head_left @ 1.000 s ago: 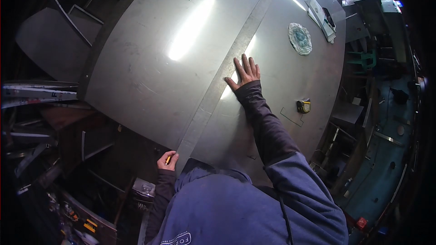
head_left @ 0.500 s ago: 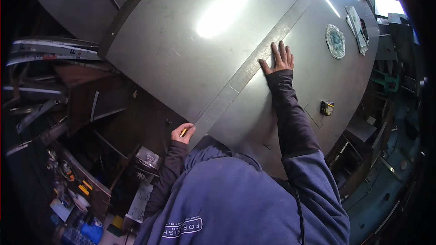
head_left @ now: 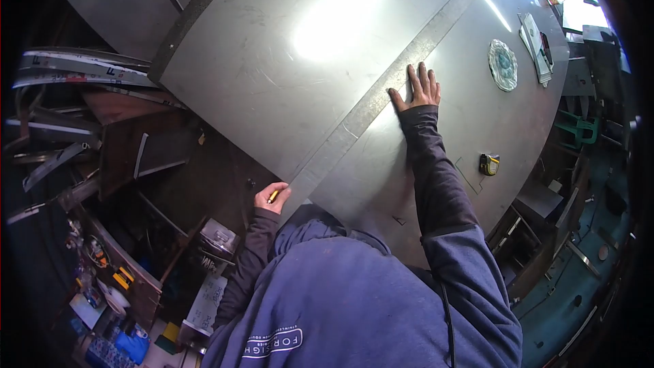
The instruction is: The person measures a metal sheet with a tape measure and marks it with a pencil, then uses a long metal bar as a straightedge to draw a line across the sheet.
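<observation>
A long metal straightedge (head_left: 415, 49) lies diagonally across a large steel sheet (head_left: 231, 68). My right hand (head_left: 424, 87) is spread flat, its fingers apart, with the thumb and fingertips pressing on the straightedge about midway along. At the straightedge's near end, by the sheet's edge, my left hand (head_left: 270, 199) is closed around a slim yellow marking tool (head_left: 273, 196). Only a short length of that tool shows; its tip is hidden. To the right of my right forearm sits a yellow and black tape measure (head_left: 489, 163).
A round clear-and-green plastic-looking bundle (head_left: 503, 65) lies on the sheet's right side, beside a stack of flat pieces (head_left: 535, 49). Left of the sheet stand dark metal panels (head_left: 146, 143) and a metal box (head_left: 219, 238). A green stool (head_left: 578, 129) is at the far right.
My left hand has shifted very slightly up and left, still holding the yellow tool. My right hand and the straightedge stay in place.
</observation>
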Tool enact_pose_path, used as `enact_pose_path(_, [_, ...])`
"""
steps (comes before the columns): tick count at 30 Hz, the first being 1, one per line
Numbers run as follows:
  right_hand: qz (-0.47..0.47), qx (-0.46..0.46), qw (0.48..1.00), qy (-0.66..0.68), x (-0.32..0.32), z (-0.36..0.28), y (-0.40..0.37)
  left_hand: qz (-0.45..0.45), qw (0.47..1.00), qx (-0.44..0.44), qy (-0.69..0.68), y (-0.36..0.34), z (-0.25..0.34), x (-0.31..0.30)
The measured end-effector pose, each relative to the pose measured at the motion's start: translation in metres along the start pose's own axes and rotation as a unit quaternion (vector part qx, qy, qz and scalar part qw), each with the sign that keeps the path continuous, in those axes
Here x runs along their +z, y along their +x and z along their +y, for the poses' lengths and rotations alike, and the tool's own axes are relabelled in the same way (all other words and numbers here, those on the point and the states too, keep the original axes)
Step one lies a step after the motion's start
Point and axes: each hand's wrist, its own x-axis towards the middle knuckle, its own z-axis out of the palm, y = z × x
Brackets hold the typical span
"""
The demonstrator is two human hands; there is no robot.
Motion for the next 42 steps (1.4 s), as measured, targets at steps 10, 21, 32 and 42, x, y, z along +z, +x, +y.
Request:
enact_pose_path(10, [0.005,0.007,1.0,0.007,-0.006,-0.002,-0.001,-0.005,1.0,0.002,-0.014,0.001,-0.002,0.001])
enact_pose_path(21, [-0.017,0.013,1.0,-0.006,-0.006,-0.003,-0.001,-0.004,1.0,-0.009,-0.028,0.001,-0.008,0.0])
enact_pose_path(32, [-0.017,0.01,1.0,-0.003,-0.005,-0.004,0.0,-0.005,1.0,0.003,-0.019,0.003,-0.01,0.0])
enact_pose_path(42, [-0.291,0.06,0.951,-0.079,-0.044,-0.033,0.028,0.002,1.0,0.02,-0.022,0.005,-0.01,0.003])
